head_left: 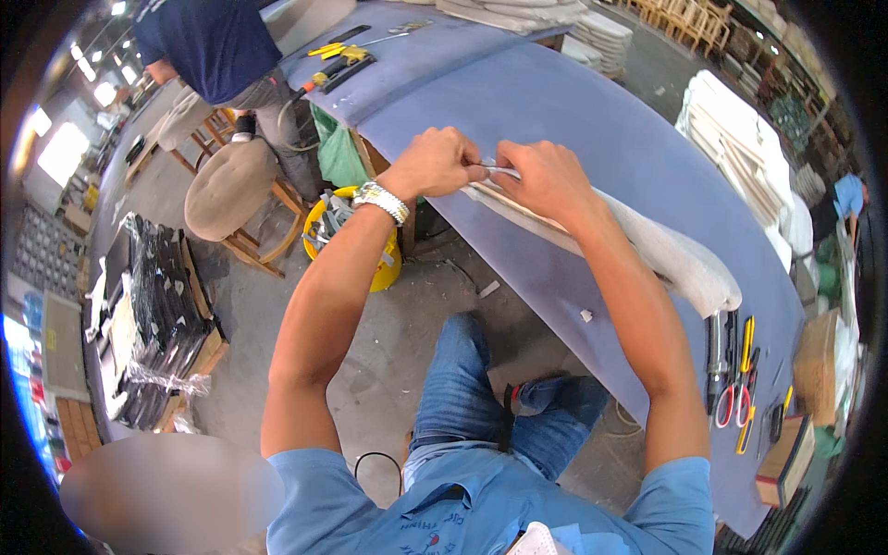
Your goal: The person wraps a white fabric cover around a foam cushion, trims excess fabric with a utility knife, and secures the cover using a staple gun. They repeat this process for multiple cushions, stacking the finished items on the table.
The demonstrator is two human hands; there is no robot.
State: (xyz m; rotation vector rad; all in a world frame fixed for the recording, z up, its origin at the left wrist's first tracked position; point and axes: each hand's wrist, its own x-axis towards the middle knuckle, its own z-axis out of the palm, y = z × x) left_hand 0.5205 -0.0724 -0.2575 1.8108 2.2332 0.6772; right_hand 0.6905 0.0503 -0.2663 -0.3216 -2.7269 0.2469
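Observation:
A long, curved piece covered in off-white fabric (680, 259) lies along the near side of the blue table, partly behind my right forearm. Its narrow far end reaches up to my fingers. My left hand (433, 165), with a metal watch on the wrist, is closed in a pinch on the fabric at that end. Right beside it, my right hand (548, 178) is also closed, its thumb and fingers gripping the same pale fabric edge (500, 171). Exactly how the fabric is folded between the fingertips is hidden.
The table (518, 102) carries a yellow tool (347, 65) at the far left. Scissors (733, 405) and yellow cutters lie at the right. A yellow bucket (384, 273) of scraps stands below, near a padded stool (231, 190). Another person (208, 46) works at far left.

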